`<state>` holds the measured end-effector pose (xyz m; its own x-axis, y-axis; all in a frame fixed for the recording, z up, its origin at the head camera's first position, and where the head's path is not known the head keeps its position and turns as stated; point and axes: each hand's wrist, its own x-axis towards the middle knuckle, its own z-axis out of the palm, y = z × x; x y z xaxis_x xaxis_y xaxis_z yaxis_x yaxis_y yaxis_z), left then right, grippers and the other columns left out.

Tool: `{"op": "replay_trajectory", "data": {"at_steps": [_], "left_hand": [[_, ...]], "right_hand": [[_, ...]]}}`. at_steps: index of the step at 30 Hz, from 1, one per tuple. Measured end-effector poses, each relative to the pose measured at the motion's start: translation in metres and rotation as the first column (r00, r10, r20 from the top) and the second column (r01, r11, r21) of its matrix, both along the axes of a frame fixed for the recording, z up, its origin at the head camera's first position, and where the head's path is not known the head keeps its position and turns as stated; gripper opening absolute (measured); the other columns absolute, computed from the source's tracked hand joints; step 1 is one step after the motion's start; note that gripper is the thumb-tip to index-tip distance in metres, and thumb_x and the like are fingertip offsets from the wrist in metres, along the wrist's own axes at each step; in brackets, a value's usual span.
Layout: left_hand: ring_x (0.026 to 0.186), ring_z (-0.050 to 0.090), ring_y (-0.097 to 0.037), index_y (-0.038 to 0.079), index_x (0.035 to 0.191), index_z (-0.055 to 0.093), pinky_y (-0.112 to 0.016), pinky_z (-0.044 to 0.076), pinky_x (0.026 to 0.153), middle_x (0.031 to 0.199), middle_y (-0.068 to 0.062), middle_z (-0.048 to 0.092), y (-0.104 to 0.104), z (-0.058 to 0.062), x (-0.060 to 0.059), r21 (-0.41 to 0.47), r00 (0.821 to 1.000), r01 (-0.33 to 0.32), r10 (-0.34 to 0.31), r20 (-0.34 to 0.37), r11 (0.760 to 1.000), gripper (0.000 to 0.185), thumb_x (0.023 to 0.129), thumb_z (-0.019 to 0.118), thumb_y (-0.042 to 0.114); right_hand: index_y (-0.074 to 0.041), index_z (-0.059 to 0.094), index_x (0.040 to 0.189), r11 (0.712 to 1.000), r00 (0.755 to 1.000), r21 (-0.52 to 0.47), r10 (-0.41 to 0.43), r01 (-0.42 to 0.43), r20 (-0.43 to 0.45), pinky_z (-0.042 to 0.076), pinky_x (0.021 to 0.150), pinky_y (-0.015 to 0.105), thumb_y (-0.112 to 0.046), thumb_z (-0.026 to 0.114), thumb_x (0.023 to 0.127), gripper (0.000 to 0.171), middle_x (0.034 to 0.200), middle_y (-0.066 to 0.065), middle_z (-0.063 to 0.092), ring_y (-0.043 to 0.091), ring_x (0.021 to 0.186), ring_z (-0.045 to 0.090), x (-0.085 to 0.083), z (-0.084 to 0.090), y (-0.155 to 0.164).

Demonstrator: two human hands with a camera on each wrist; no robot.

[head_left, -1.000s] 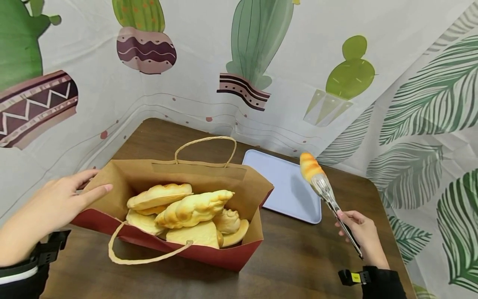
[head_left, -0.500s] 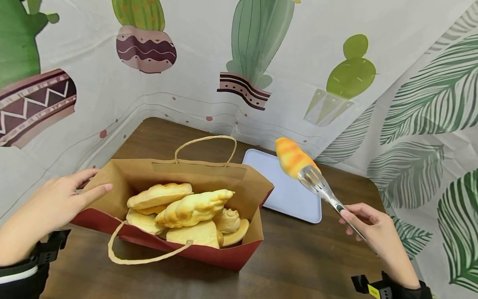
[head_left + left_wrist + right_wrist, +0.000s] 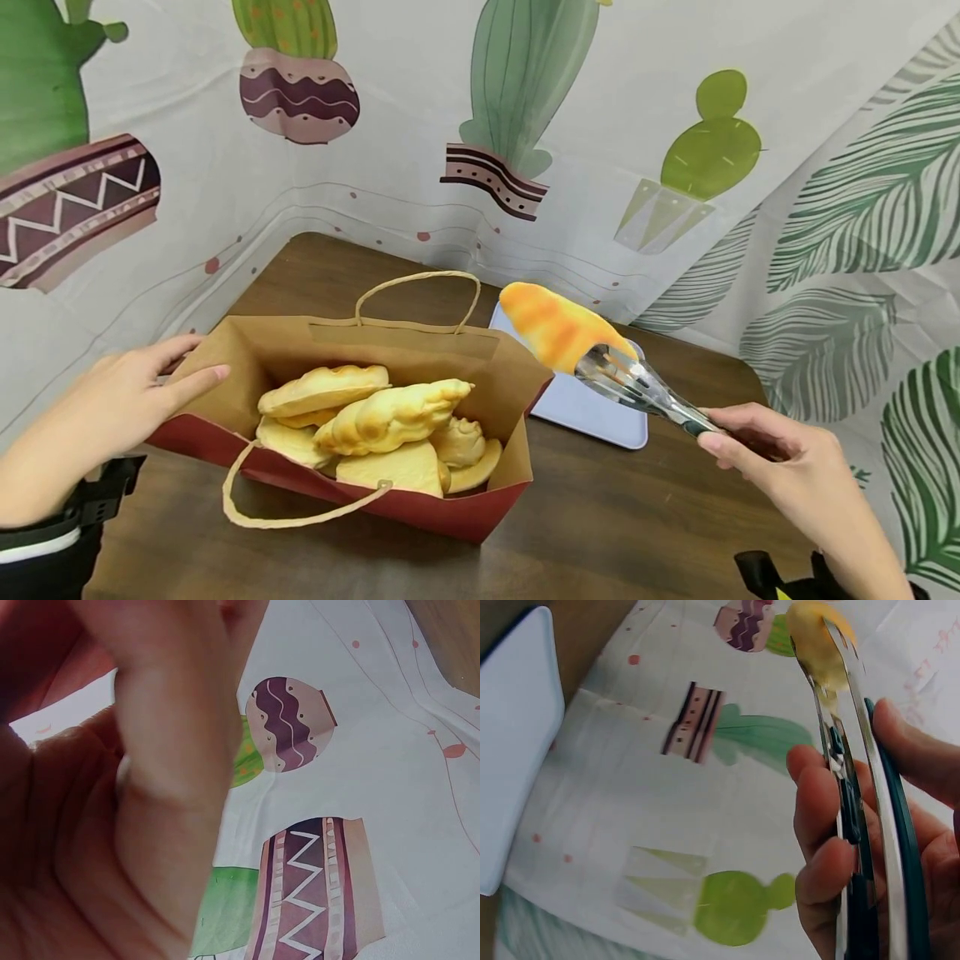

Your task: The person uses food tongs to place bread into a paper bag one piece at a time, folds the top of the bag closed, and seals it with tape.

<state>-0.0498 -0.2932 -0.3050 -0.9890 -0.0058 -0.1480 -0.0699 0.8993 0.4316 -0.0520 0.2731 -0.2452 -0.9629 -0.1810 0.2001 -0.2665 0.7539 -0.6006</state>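
Observation:
My right hand (image 3: 795, 462) grips metal tongs (image 3: 675, 408), whose ends squeeze one end of an orange-striped bread roll (image 3: 558, 325). In the head view the roll is held up in the air, overlapping the tray and close to the bag's right side. The right wrist view shows fingers and thumb on opposite arms of the tongs (image 3: 889, 847), with the roll (image 3: 821, 645) at their far end. My left hand (image 3: 123, 400) holds the left edge of a red paper bag (image 3: 480, 517), thumb inside. Several breads (image 3: 393, 417) lie within the bag. In the left wrist view the hand (image 3: 169, 750) hides the bag.
A pale blue tray (image 3: 588, 408) lies behind and right of the bag, partly covered by the roll. Two rope handles (image 3: 416, 275) stick out from the bag. The wooden table (image 3: 637, 517) ends at a cactus-print cloth (image 3: 405, 183).
My right hand has risen toward me, carrying the tongs and roll leftward from over the tray's right end to near the bag. My left hand stays on the bag's edge.

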Motion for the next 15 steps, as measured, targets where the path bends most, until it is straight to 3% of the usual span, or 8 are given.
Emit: {"op": "replay_trajectory", "data": {"at_steps": [3,7,15], "left_hand": [[0.110,0.041,-0.061,-0.009,0.137,0.034,-0.069,0.034,0.082,0.129,-0.042,0.039,0.001,0.001,0.000,-0.004,1.000,-0.001,0.001,-0.004,1.000,0.073,0.093,0.048,0.048],[0.110,0.041,-0.061,-0.008,0.137,0.036,-0.069,0.034,0.081,0.127,-0.041,0.041,0.001,0.001,0.000,0.000,1.000,-0.002,0.002,-0.015,1.000,0.072,0.093,0.048,0.047],[0.108,0.043,-0.061,-0.009,0.135,0.038,-0.069,0.036,0.080,0.127,-0.041,0.042,0.001,-0.001,0.000,-0.009,0.999,0.001,-0.002,-0.035,1.000,0.071,0.093,0.049,0.047]], "right_hand": [[-0.016,0.071,0.096,0.995,0.990,0.045,0.090,-0.085,-0.107,0.037,0.045,0.017,-0.003,0.077,0.072,0.028,0.069,-0.011,0.065,-0.001,0.054,0.050,0.001,0.015,-0.005],[-0.022,0.072,0.094,0.959,0.939,0.185,0.255,-0.215,-0.232,0.033,0.046,0.012,-0.001,0.081,0.063,0.038,0.075,-0.019,0.064,-0.006,0.054,0.042,-0.003,0.037,-0.015],[-0.036,0.067,0.094,0.837,0.859,0.446,0.453,-0.318,-0.237,0.035,0.053,0.006,-0.019,0.084,0.063,0.039,0.079,-0.028,0.060,-0.014,0.057,0.041,-0.014,0.068,-0.046]]}}
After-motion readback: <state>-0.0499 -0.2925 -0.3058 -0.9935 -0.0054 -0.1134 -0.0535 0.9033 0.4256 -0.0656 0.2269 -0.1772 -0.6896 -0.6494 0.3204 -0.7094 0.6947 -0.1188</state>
